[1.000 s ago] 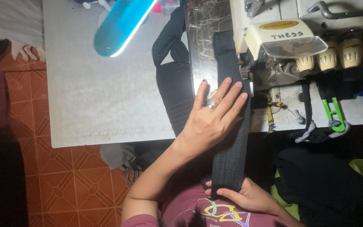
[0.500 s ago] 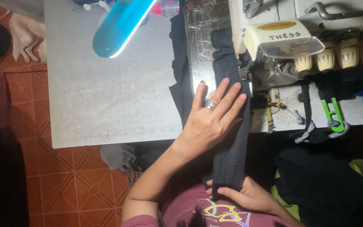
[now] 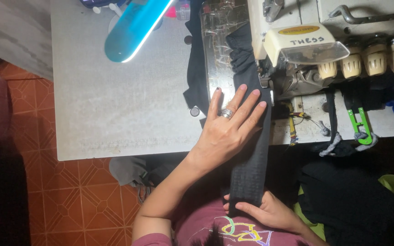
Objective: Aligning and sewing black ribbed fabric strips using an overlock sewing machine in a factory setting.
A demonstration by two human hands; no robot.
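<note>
Both hands work one long black fabric strip (image 3: 250,150). Her left hand (image 3: 226,132), ring on a finger, lies flat with fingers spread, pressing the strip on the grey table (image 3: 115,109) just before the sewing machine (image 3: 306,43). Her right hand (image 3: 270,212) pinches the strip's near end at her lap.
</note>
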